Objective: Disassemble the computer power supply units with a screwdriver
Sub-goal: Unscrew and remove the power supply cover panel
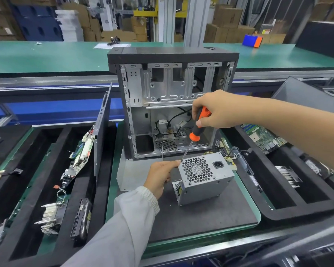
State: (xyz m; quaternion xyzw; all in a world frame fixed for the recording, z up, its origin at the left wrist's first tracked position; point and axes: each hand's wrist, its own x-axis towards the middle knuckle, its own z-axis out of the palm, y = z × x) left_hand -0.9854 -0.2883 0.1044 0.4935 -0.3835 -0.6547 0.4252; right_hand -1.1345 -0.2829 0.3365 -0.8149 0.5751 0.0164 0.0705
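A silver power supply unit (204, 180) stands on the dark mat (201, 214), its honeycomb fan grille and power socket facing up toward me. My left hand (160, 176) holds the unit's top left corner with thumb and fingers. My right hand (212, 110) grips the orange and black handle of a screwdriver (196, 130). The thin shaft slants down to the left, and its tip meets that same corner of the unit, right by my left fingertips. Yellow and black wires (229, 157) trail from the unit's far side.
An opened, gutted computer case (172, 105) stands upright just behind the unit, with a loose metal panel (131, 174) lying at its foot. Black foam trays on the left (46, 180) and right (297, 180) hold circuit boards, heatsinks and drives. A green conveyor (46, 56) runs behind.
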